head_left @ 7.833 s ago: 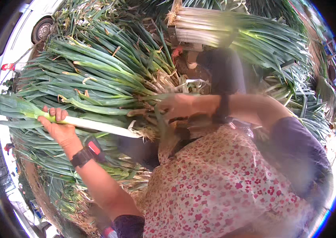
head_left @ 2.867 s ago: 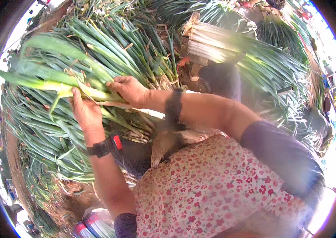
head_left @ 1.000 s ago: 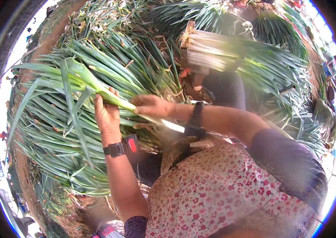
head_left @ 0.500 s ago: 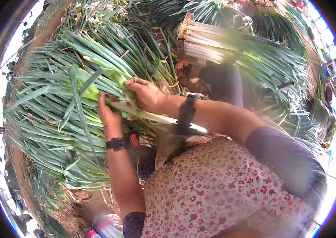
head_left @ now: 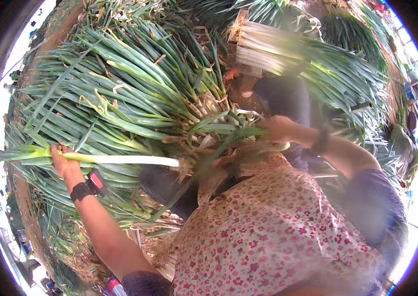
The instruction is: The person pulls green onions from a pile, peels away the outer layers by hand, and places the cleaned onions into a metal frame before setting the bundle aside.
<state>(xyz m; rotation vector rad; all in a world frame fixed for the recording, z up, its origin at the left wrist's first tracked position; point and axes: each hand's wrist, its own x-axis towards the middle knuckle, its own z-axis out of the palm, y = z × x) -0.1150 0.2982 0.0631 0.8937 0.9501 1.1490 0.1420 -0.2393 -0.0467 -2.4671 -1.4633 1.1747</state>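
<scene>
Off to the left, my left hand (head_left: pixel 64 162) is closed around a long green onion (head_left: pixel 125 159) just below its leaves. Its bare white stalk points right, with roots at the end, and its green top reaches left. My right hand (head_left: pixel 282 130) is out to the right, somewhat blurred, with its fingers closed on stripped green leaves (head_left: pixel 231 132). Those leaves trail leftward in front of my lap. Under and beyond my left hand spreads a big heap of green onions (head_left: pixel 130 93), their root ends toward the middle.
At the upper right lies a stack of green onions with clean white stalks (head_left: pixel 268 48), roots aligned against a light upright board (head_left: pixel 241 18). My dark-clad knee (head_left: pixel 283 96) is beside that stack. A flowered apron (head_left: pixel 268 222) covers my lap. More green onions (head_left: pixel 347 32) lie farther back.
My hands have moved apart from the heap's middle. The left carried the onion far left, its white stalk now bare. The right pulled outer leaves away to the right.
</scene>
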